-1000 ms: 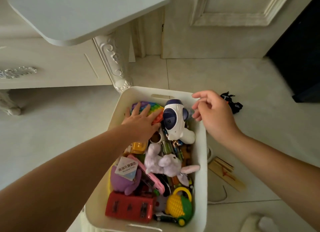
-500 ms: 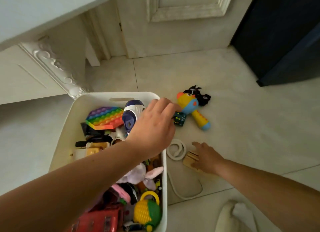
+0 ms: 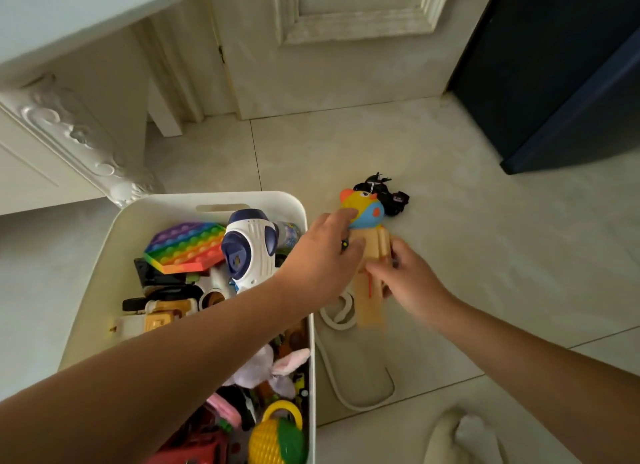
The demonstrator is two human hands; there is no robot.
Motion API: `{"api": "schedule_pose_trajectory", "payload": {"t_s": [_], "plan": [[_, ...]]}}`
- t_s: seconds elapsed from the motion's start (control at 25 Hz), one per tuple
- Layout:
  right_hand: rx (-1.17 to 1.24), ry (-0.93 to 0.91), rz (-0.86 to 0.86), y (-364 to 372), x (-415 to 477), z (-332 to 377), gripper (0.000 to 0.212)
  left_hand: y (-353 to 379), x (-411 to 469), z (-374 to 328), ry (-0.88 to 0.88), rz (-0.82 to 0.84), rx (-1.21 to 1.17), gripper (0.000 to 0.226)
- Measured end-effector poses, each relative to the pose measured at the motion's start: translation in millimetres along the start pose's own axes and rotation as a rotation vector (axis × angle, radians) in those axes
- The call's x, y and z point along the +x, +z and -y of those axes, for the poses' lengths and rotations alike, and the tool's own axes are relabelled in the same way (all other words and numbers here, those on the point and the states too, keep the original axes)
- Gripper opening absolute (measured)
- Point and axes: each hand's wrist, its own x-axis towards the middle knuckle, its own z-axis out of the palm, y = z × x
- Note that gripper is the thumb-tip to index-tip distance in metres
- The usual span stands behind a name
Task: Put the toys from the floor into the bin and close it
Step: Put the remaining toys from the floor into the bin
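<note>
Two hands are working just beyond the right rim of the bin [image 3: 166, 204], as I am watching through the head view. Left hand [image 3: 325, 252] is reaching across that rim, fingers extended onto the head of the colourful toy [image 3: 367, 212] lying on the floor [image 3: 485, 256]; whether it is pinching anything I cannot tell. Right hand [image 3: 410, 280] is curling round a blurred wooden piece [image 3: 372, 290] above a white ring [image 3: 341, 313]. A black toy [image 3: 388, 195] is lying just behind. Hazards, as I am judging them: the hands are crowding each other, so one may knock the other's toy loose; the bin is brimming, so late additions may be blocking closure.
</note>
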Motion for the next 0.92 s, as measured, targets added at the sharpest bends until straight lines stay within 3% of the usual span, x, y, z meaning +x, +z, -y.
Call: {"api": "schedule_pose_trajectory", "payload": {"t_s": [0.08,0.16,0.24,0.28,0.36,0.48,0.6,0.68,0.8,0.92], "plan": [[0.215,-0.141,-0.043,-4.6,-6.8,40.7,0.014,-7.1,8.1,-14.6,-0.131,0.025,-0.147,0.055],[0.268,-0.235,-0.101,-0.8,-9.4,65.0,0.015,-17.8,15.9,-26.9,-0.307,0.104,-0.540,0.051],[0.153,-0.334,-0.147,5.0,-9.3,78.2,0.019,-27.7,17.0,-33.2,-0.468,0.256,-0.957,0.038],[0.043,-0.389,-0.175,6.4,-6.7,81.7,0.024,-30.8,16.4,-31.8,-0.497,0.276,-1.048,0.035],[-0.168,-0.438,-0.294,1.3,12.3,73.4,0.037,-36.3,16.0,-26.8,-0.506,0.223,-1.087,0.032],[-0.437,-0.175,-0.418,-19.9,63.7,20.3,0.026,-51.8,17.1,-18.3,-0.496,0.113,-1.069,0.034],[-0.776,0.149,-0.030,-26.1,91.7,-42.6,0.037,-69.5,15.1,-11.7,-0.473,0.087,-1.029,0.029],[-0.919,0.211,0.142,-21.7,98.4,-62.8,0.046,-77.9,12.5,-7.6,-0.478,0.094,-1.027,0.026],[-0.992,0.226,0.209,-12.5,102.6,-72.1,0.058,-87.6,3.5,1.4,-0.505,0.108,-1.012,0.026],[-1.004,0.139,0.178,-1.3,96.6,-77.7,0.047,-96.0,-8.0,11.8,-0.533,0.132,-0.990,0.027]]}}
